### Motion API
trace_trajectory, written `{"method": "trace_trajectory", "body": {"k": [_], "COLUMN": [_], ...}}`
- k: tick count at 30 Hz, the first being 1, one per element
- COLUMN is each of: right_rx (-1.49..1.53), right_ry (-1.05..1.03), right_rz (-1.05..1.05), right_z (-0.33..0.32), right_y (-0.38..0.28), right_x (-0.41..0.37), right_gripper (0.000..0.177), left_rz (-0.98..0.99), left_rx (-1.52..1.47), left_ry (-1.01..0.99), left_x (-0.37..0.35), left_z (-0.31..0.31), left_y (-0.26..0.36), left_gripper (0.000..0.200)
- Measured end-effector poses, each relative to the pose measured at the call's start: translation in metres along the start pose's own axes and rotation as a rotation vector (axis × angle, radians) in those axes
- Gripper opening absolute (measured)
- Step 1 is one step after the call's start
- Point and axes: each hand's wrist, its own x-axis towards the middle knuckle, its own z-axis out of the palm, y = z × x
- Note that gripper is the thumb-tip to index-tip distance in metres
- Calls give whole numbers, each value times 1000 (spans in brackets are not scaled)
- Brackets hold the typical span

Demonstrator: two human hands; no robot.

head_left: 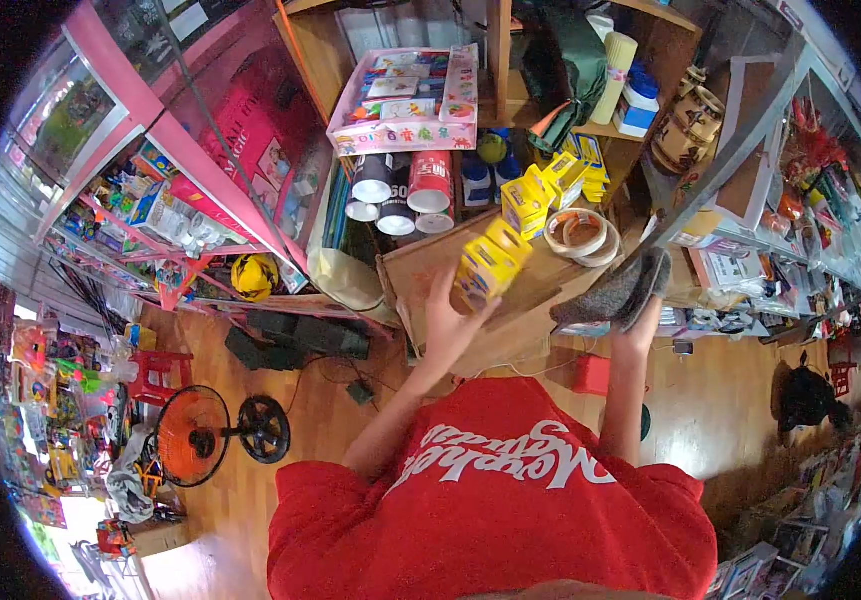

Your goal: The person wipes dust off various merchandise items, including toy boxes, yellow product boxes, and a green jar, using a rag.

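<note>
Yellow boxes, lined up in a row, are held by my left hand above a brown wooden shelf board. A dark grey cloth hangs from my right hand, whose fingers are wrapped round it and partly hidden by it. More yellow boxes stand just beyond the held ones. Rolls of tape lie between the boxes and the cloth.
A pink-white carton of packets sits above several cans. Blue-and-white bottles stand upper right. A metal cabinet frame slants at the right, a pink frame at the left. An orange fan is on the floor.
</note>
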Motion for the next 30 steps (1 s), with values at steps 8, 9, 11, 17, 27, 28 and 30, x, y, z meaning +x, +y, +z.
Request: {"method": "trace_trajectory", "body": {"k": [8, 9, 11, 17, 27, 28, 30], "right_rx": [-95, -101, -115, -74, -112, -124, -160], "right_ry": [120, 114, 129, 136, 187, 203, 218], "right_rz": [8, -9, 14, 19, 93, 66, 58], "right_z": [-14, -22, -31, -44, -66, -71, -80], "right_y": [-12, -11, -17, -17, -28, -28, -30], "right_x": [-18, -18, -22, -28, -34, -34, -35], "right_gripper": [41, 41, 39, 43, 37, 37, 39], "left_rz": [-58, -36, -11, -66, 46, 150, 124], "left_rx": [-254, -214, -221, -208, 70, 13, -154], "left_ry": [-133, -149, -171, -339, -83, 5, 100], "left_x": [45, 49, 55, 65, 68, 89, 131], "left_z": [24, 24, 30, 41, -20, -31, -63], "left_y": [-33, -33, -38, -57, 18, 32, 88], "left_gripper": [76, 77, 78, 88, 78, 73, 63]}}
